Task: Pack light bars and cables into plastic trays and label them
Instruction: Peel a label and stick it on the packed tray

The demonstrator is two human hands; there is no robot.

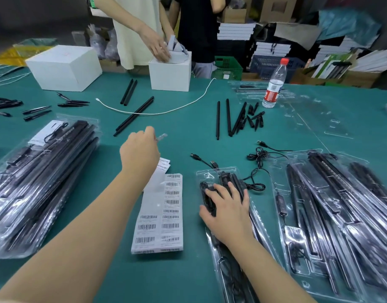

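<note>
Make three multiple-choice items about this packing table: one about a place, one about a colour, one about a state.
1. Where does the sheet of barcode labels lie?
A. between the two forearms
B. on the white box
C. beside the bottle

2. What colour is the cap of the water bottle?
A. blue
B. red
C. white

3. What is the right hand doing?
A. hanging idle above the table
B. lifting a black rod
C. pressing flat on a packed plastic tray

Key: 1 A, the sheet lies on the green cloth between the forearms; 2 B, the cap is red; 3 C, its spread fingers rest on the tray.
</note>
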